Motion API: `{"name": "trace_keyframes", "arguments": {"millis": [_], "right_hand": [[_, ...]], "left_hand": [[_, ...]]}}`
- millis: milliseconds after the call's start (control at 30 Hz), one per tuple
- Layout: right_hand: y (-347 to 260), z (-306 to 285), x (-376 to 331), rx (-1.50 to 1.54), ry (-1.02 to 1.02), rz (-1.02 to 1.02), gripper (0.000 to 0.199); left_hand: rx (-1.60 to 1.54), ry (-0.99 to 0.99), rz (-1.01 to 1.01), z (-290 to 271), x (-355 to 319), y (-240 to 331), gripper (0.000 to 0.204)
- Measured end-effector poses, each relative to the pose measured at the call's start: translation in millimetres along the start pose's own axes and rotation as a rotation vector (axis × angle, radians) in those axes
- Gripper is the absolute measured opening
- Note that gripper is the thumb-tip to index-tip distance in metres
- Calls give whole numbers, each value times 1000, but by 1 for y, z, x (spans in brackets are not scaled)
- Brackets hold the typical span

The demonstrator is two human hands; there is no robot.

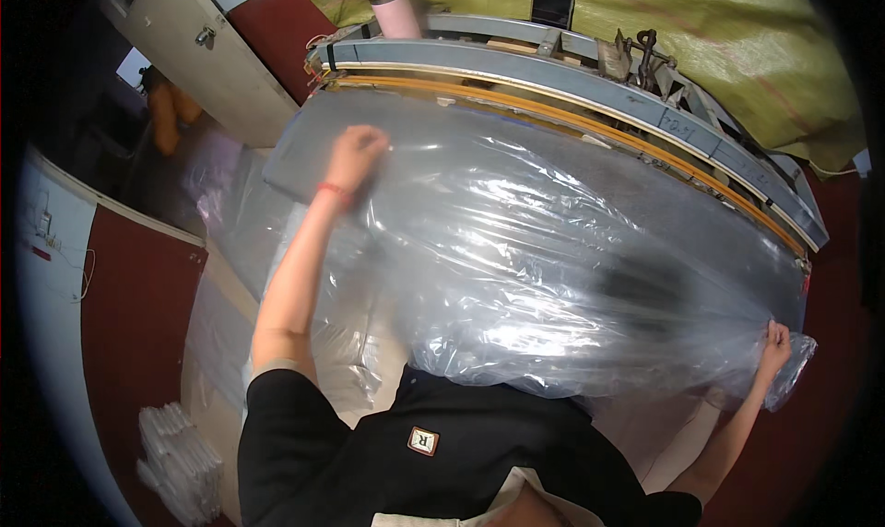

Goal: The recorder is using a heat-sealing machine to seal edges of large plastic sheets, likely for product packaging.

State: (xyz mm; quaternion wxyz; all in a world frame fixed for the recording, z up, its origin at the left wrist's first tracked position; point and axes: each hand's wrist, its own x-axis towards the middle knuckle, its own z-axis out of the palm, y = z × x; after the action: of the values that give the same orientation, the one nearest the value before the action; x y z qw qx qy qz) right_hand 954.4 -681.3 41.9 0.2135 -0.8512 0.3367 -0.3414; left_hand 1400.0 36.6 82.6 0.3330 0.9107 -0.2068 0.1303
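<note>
A large clear plastic sheet (pixel 516 260) lies wrinkled and shiny over the grey work table (pixel 313 130), its near side hanging down against my front. My right hand (pixel 777 345) pinches the sheet at the far right, where the creases draw together and a loose end sticks out past the fingers. At the upper left of the table, my left hand (pixel 355 158) is raised with its fingers curled closed at the sheet's left end. This hand is slightly blurred, and the bit of film between its fingers is hard to make out.
Along the table's back runs a long metal bar frame (pixel 590 89) with orange strips (pixel 572 126) and a rusty clamp (pixel 645 57). A pink bottle (pixel 392 6) and a dark phone (pixel 553 1) stand behind it. Folded plastic bags (pixel 180 462) are stacked at lower left.
</note>
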Motion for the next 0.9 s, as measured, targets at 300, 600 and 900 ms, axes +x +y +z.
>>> {"name": "trace_keyframes", "arguments": {"millis": [300,600,900], "right_hand": [[0,-22,-8,287,56,151,14],[5,-23,13,442,168,356,17],[-8,97,117,378,362,111,22]], "left_hand": [[184,177,-141,59,61,12,16],[116,81,-255,64,56,26,19],[-392,530,-289,77,94,-16,16]]}}
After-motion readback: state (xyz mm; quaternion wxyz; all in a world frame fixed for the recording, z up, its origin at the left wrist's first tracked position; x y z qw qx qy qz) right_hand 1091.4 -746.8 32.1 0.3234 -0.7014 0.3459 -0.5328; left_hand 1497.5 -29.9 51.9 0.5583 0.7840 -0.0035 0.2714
